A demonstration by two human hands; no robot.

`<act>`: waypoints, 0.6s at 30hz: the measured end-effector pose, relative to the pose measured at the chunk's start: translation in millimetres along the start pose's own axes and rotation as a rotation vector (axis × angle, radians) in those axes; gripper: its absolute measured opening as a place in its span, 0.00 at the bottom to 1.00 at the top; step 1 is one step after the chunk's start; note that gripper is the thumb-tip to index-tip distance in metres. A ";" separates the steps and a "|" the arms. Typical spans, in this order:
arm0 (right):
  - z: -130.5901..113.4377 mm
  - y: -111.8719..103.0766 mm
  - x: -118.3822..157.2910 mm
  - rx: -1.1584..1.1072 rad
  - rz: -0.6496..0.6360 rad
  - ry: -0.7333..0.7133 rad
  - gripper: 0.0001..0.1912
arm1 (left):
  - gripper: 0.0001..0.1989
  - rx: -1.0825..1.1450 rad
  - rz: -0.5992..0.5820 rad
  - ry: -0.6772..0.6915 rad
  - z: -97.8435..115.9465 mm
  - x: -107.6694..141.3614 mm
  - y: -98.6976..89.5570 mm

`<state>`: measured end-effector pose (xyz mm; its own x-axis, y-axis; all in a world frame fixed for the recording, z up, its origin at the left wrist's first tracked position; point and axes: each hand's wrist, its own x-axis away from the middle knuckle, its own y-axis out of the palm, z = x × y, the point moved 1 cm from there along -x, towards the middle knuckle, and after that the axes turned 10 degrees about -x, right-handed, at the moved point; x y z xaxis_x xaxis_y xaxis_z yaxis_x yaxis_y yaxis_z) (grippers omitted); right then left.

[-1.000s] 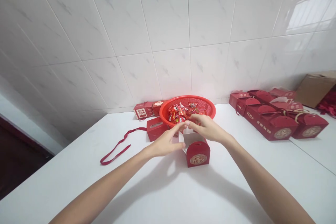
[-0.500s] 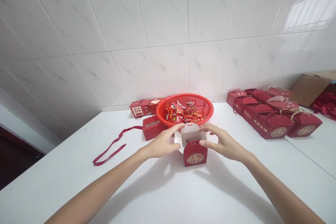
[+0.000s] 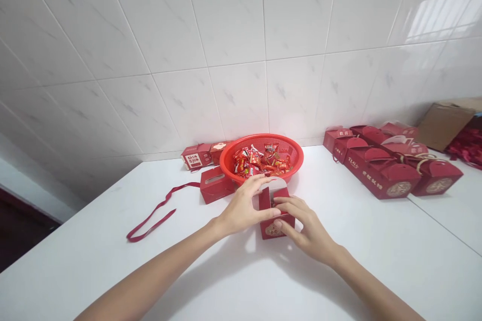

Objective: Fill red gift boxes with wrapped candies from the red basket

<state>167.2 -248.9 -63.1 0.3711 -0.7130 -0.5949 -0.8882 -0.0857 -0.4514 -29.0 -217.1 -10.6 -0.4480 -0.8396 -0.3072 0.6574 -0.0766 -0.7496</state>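
A small red candy box (image 3: 265, 198) with a gold emblem on its front stands on the white table, its top flaps partly folded in. My left hand (image 3: 245, 206) grips it from the left, fingers at the back panel and thumb across the front flap. At the right, my right hand (image 3: 304, 225) has its fingers over the top edge and its thumb against the front. The fingers hide most of the inside. Just behind the box is a red plastic basket (image 3: 225, 164) with wrapped candies (image 3: 259, 159) in it.
A red box (image 3: 214, 184) lies left of the basket, with a dark red ribbon (image 3: 165, 203) trailing from it. More small boxes (image 3: 198, 156) sit against the tiled wall. Several closed red boxes (image 3: 380, 173) are grouped at the right, near a brown carton (image 3: 444, 123).
The side flaps have been folded inward and the front flap pressed down. My right hand has moved left and down onto the box; my left thumb now reaches across the front.
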 end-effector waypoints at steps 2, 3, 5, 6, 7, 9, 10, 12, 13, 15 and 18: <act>0.7 -2.3 0.9 -0.059 0.069 0.024 0.07 | 0.31 0.003 0.011 -0.003 -2.6 0.7 1.9; 1.4 -3.5 0.9 -0.087 0.107 0.040 0.06 | 0.29 0.008 0.022 0.001 -3.7 0.9 2.3; 3.5 -5.4 0.5 -0.125 0.177 0.066 0.05 | 0.26 0.005 0.047 0.019 -4.9 0.7 2.6; 4.8 -5.8 0.3 -0.132 0.207 0.073 0.05 | 0.24 -0.008 0.063 0.028 -5.1 0.4 2.4; 6.3 -5.9 0.1 -0.136 0.233 0.079 0.05 | 0.23 -0.026 0.082 0.035 -5.0 0.1 2.1; 9.1 -4.9 0.3 -0.144 0.270 0.090 0.05 | 0.19 -0.051 0.104 0.036 -4.0 0.3 1.5; 10.4 -4.0 0.6 -0.152 0.286 0.098 0.05 | 0.16 -0.049 0.092 0.023 -3.3 0.8 1.4; 12.8 -1.9 1.4 -0.166 0.312 0.122 0.06 | 0.14 -0.034 0.028 -0.011 -1.4 2.5 1.4; 13.9 -0.9 1.7 -0.166 0.321 0.136 0.06 | 0.14 -0.032 -0.011 -0.026 -0.6 3.5 1.2; 16.3 0.7 2.2 -0.144 0.330 0.160 0.07 | 0.15 -0.037 -0.060 -0.049 0.4 5.0 -0.1; 19.9 2.4 2.1 -0.103 0.324 0.175 0.07 | 0.17 -0.009 -0.082 -0.077 -2.1 5.2 -3.6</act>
<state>171.3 -236.8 -78.7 0.0225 -0.8218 -0.5693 -0.9777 0.1008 -0.1842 -35.1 -220.1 -10.8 -0.4519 -0.8696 -0.1992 0.6147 -0.1417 -0.7759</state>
